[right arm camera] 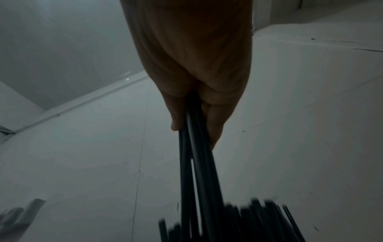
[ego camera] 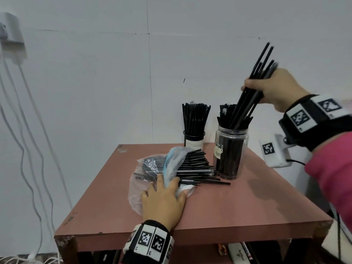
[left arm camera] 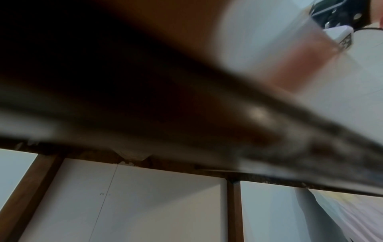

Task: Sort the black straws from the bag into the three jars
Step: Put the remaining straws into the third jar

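Nearest the lens, my left hand [ego camera: 163, 201] lay with fingers spread on the bag [ego camera: 152, 168], pinning it to the worktop [ego camera: 238, 202]; right of the bag, my right hand [ego camera: 276, 88] pinched a bundle of straws [ego camera: 253, 88], ends lowered into the clear jar [ego camera: 231, 149].

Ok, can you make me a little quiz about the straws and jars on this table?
1. True or false: the right hand grips a bunch of thin black plastic straws whose lower ends are in the clear ribbed plastic jar.
2. What does the left hand press on? A) crinkly clear plastic bag B) a jar C) a book
3. Fill in: the dark labelled jar stands at the ___ edge of the reddish-brown table, by the wall.

Key: 1 true; 2 A; 3 far.
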Demonstrator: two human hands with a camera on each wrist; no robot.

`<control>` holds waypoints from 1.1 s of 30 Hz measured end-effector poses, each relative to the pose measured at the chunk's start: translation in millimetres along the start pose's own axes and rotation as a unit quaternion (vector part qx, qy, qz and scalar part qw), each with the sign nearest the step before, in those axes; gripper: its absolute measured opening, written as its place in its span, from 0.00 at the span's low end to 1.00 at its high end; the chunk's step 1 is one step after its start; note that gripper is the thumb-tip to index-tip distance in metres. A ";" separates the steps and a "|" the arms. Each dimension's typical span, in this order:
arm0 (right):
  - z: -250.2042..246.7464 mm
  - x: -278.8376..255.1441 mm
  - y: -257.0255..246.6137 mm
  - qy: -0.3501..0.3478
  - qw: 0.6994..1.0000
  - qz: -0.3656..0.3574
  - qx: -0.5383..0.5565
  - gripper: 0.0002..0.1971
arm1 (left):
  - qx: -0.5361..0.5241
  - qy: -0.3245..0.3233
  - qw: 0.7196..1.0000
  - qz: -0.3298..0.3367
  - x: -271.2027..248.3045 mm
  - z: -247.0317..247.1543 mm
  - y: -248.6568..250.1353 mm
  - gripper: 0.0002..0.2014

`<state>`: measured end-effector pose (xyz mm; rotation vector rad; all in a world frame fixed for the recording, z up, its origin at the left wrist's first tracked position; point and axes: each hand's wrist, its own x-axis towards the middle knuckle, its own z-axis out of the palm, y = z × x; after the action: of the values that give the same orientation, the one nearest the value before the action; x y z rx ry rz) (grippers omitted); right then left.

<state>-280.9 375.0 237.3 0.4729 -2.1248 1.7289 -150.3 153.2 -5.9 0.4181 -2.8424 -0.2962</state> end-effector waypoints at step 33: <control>40.5 -25.3 45.4 -0.155 0.916 -0.038 -0.368 0.23 | -0.001 -0.003 1.000 -0.001 -0.4 -0.6 -1.3 0.26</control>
<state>-282.7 344.9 178.7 0.6095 -2.7141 0.7267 -149.5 151.9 -5.6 0.4206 -2.8475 -0.3024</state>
